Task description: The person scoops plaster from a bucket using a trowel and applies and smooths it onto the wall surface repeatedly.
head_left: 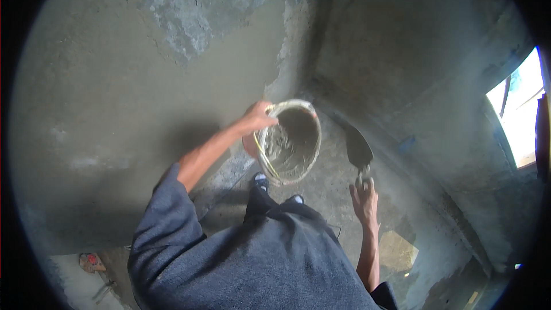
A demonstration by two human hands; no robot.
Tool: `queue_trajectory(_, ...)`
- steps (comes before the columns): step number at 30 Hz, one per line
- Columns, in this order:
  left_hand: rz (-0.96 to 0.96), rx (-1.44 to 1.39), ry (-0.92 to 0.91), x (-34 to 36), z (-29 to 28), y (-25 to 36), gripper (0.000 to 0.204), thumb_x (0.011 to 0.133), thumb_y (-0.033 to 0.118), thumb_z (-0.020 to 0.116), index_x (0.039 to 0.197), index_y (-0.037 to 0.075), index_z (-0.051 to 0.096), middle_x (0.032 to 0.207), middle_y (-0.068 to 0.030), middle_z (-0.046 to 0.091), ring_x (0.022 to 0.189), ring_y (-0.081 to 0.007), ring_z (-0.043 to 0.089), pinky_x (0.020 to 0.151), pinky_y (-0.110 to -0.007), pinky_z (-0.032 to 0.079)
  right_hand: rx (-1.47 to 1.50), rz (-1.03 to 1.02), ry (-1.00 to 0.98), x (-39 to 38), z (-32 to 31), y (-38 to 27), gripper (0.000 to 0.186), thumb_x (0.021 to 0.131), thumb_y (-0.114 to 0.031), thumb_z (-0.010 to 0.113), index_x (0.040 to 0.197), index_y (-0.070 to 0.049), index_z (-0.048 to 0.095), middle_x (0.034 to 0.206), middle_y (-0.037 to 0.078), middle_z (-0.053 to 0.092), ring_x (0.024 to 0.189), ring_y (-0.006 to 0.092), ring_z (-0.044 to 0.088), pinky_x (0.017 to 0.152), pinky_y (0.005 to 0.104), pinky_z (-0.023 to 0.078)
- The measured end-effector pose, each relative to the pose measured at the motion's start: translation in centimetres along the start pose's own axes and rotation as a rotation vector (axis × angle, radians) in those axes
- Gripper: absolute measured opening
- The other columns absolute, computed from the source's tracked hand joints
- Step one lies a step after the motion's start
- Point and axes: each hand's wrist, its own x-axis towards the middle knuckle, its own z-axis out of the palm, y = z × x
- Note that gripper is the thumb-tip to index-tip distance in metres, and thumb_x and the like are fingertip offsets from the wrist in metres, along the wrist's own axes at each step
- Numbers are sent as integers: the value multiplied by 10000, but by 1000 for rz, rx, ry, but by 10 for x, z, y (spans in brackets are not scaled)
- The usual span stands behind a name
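Observation:
My left hand [258, 116] grips the upper left rim of a round bucket [310, 138] with a pale, mortar-crusted lip and a yellowish cord along its left side. Grey wet mortar [281, 149] sits inside it. Lower right, my right hand [363, 195] is closed around the handle of a trowel [356, 143], its grey blade pointing up toward the corner, a short way right of the bucket and apart from it.
Grey plastered wall [115, 80] fills the left, with rougher patches above; another wall [413, 51] meets it at a corner. A bright opening [516, 109] is at far right. My shoes [260, 181] stand on concrete floor; a pale flat piece [396, 250] lies lower right.

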Motion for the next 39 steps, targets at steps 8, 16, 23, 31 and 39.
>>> queue_trajectory(8, 131, 174, -72, 3, -32, 62, 200, 662, 126, 653, 793, -13, 594, 672, -54, 566, 641, -129, 520, 591, -312, 435, -447, -500, -148, 39, -11, -48, 225, 837, -259, 610, 971, -89, 545, 840, 88, 609, 785, 253, 604, 768, 392, 410)
queue_trajectory(16, 111, 175, -188, -4, -48, 92, 128, 661, 97, 614, 729, 17, 541, 663, -26, 513, 639, -115, 481, 583, -291, 405, -710, -798, 54, 74, 27, -67, 247, 763, -107, 567, 1010, -94, 580, 899, 81, 507, 843, 208, 563, 707, 349, 404)
queue_trajectory(23, 108, 115, -239, -3, -46, 84, 116, 665, 91, 606, 732, 22, 541, 663, -16, 511, 627, -105, 475, 569, -284, 401, -801, -874, -83, 97, 73, -90, 248, 810, -130, 535, 1051, -107, 590, 909, 76, 573, 861, 194, 603, 740, 346, 417)
queue_trajectory(31, 79, 91, -276, 2, -41, 77, 100, 680, 82, 603, 732, 26, 539, 665, -4, 507, 626, -86, 467, 562, -269, 401, -754, -1007, -118, 99, 100, -87, 244, 809, -131, 527, 1039, -115, 609, 916, 74, 571, 868, 202, 614, 770, 358, 416)
queue_trajectory(39, 107, 108, -247, 7, -36, 78, 105, 673, 82, 606, 730, 21, 541, 658, -5, 511, 623, -90, 473, 565, -267, 404, -492, -905, -232, 89, 106, -92, 256, 813, -178, 566, 1058, -146, 632, 950, 91, 603, 858, 235, 633, 789, 380, 447)
